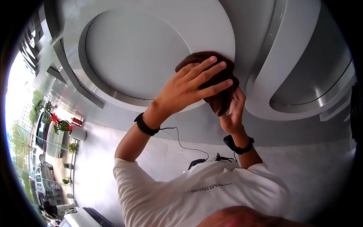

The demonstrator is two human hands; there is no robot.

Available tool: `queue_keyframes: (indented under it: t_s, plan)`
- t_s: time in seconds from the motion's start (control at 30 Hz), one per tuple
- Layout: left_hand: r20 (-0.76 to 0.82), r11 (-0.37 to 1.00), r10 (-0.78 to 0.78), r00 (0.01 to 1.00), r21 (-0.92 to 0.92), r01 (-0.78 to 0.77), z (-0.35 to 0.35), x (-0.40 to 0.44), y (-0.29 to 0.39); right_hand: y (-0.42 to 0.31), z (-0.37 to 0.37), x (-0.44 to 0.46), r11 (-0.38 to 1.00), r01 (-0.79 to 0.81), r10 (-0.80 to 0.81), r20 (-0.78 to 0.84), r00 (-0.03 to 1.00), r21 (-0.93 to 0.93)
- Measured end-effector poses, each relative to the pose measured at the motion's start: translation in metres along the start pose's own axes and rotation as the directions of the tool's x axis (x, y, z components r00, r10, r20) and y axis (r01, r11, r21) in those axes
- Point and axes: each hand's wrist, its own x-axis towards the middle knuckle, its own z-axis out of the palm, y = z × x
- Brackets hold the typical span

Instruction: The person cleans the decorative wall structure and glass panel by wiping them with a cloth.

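Note:
A folded dark brown cloth (217, 56) rests against the raised light-grey curved surface. My left hand (185, 87) lies over it from the left, back of the hand showing and fingers spread on the fabric. At the cloth's lower right edge, my right hand (234, 111) has its fingers bent up beside the fabric and its thumb near the hanging lower corner, gripping that edge. Part of the cloth is hidden under my left fingers.
Large raised grey letter-like shapes (287, 56) fill the wall. A thin cable (183, 145) hangs from my left wrist strap (145, 126). On the left are a potted plant (77, 132), glass and parked cars (45, 181). Pale floor (94, 166) lies below.

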Motion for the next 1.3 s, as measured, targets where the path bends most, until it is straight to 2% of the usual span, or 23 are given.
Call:
queue_keyframes:
  t_s: [0.1, 0.17, 0.3, 0.37, 0.43, 0.5, 0.57, 0.6, 0.67, 0.7, 0.77, 0.8, 0.83, 0.87, 0.9, 0.97, 1.0, 1.03, 1.1, 1.17, 1.23, 1.27, 1.3]
  plan:
    - [-0.069, 0.989, -0.131, 0.989, -0.082, 0.125, 0.003, -0.001, 0.004, -0.013, 0.001, 0.023, 0.990, 0.075, -0.072, 0.027, 0.997, -0.119]
    - [-0.079, 0.945, -0.328, 0.941, -0.019, 0.327, 0.014, -0.006, 0.018, -0.018, 0.007, 0.026, 0.996, 0.064, -0.055, -0.133, 0.990, 0.060]
    - [0.059, 0.913, -0.398, 0.915, 0.121, 0.390, 0.043, -0.037, 0.050, 0.002, 0.003, -0.007, 0.998, 0.025, -0.021, -0.086, 0.996, 0.055]
    - [0.124, 0.903, -0.417, 0.900, 0.170, 0.395, 0.060, -0.061, 0.059, 0.015, 0.000, -0.030, 0.999, -0.034, 0.033, 0.018, 0.999, 0.031]
    - [0.188, 0.913, -0.402, 0.896, 0.161, 0.376, 0.075, -0.087, 0.067, 0.029, 0.003, -0.060, 0.974, -0.216, 0.223, 0.101, 0.970, -0.070]
    - [0.206, 0.890, -0.454, 0.867, 0.132, 0.435, 0.090, -0.110, 0.077, 0.033, 0.007, -0.072, 0.964, -0.241, 0.254, 0.117, 0.960, -0.109]
    - [0.290, 0.865, -0.497, 0.817, 0.087, 0.495, 0.094, -0.133, 0.085, 0.036, 0.014, -0.083, 0.913, -0.383, 0.400, 0.129, 0.907, -0.138]
    - [0.294, 0.843, -0.533, 0.793, 0.109, 0.526, 0.094, -0.144, 0.088, 0.040, 0.014, -0.094, 0.914, -0.387, 0.403, 0.169, 0.900, -0.119]
    - [0.319, 0.828, -0.556, 0.768, 0.137, 0.543, 0.096, -0.158, 0.091, 0.049, 0.006, -0.115, 0.793, -0.597, 0.601, 0.327, 0.730, -0.124]
    - [0.314, 0.813, -0.579, 0.753, 0.149, 0.563, 0.096, -0.162, 0.091, 0.044, 0.011, -0.110, 0.794, -0.595, 0.595, 0.353, 0.722, -0.123]
    - [0.200, 0.806, -0.591, 0.782, 0.200, 0.558, 0.097, -0.168, 0.093, 0.019, 0.017, -0.086, 0.772, -0.617, 0.575, 0.246, 0.780, 0.154]
    - [0.198, 0.790, -0.612, 0.766, 0.203, 0.579, 0.095, -0.167, 0.093, 0.004, 0.016, -0.073, 0.795, -0.587, 0.541, 0.261, 0.800, 0.150]
    - [0.035, 0.750, -0.656, 0.754, 0.144, 0.646, 0.091, -0.163, 0.093, 0.003, 0.019, -0.072, 0.789, -0.597, 0.545, 0.284, 0.789, 0.145]
    - [-0.129, 0.713, -0.686, 0.716, 0.076, 0.697, 0.089, -0.162, 0.093, 0.005, 0.023, -0.070, 0.846, -0.498, 0.469, 0.178, 0.865, 0.193]
    - [-0.134, 0.701, -0.697, 0.704, 0.079, 0.709, 0.092, -0.164, 0.093, 0.005, 0.027, -0.067, 0.894, -0.385, 0.381, 0.061, 0.922, 0.230]
    - [-0.442, 0.590, -0.749, 0.494, -0.104, 0.801, 0.097, -0.168, 0.088, 0.001, 0.034, -0.051, 0.932, -0.337, 0.336, 0.034, 0.941, 0.136]
    - [-0.434, 0.528, -0.782, 0.447, -0.080, 0.846, 0.090, -0.166, 0.084, -0.002, 0.042, -0.043, 0.958, -0.286, 0.286, -0.008, 0.958, 0.039]
    - [-0.440, 0.526, -0.780, 0.445, -0.075, 0.847, 0.092, -0.172, 0.083, -0.004, 0.050, -0.038, 0.959, -0.281, 0.281, -0.003, 0.960, 0.044]
    - [-0.088, 0.186, -0.980, 0.180, -0.056, 0.981, 0.101, -0.190, 0.083, -0.010, 0.066, -0.032, 0.868, -0.469, 0.455, 0.115, 0.883, 0.162]
    - [-0.082, 0.202, -0.977, 0.195, -0.084, 0.976, 0.104, -0.212, 0.079, 0.002, 0.077, -0.041, 0.856, -0.500, 0.481, 0.148, 0.864, 0.132]
    - [0.273, 0.086, -0.954, 0.127, -0.160, 0.983, 0.110, -0.237, 0.082, 0.011, 0.089, -0.050, 0.819, -0.568, 0.525, 0.292, 0.800, 0.085]
    - [0.272, 0.085, -0.954, 0.128, -0.163, 0.983, 0.115, -0.248, 0.080, 0.009, 0.102, -0.050, 0.796, -0.594, 0.548, 0.275, 0.790, 0.119]
    - [0.576, -0.029, -0.811, 0.101, -0.212, 0.977, 0.123, -0.257, 0.081, 0.009, 0.117, -0.052, 0.793, -0.598, 0.555, 0.271, 0.787, 0.113]
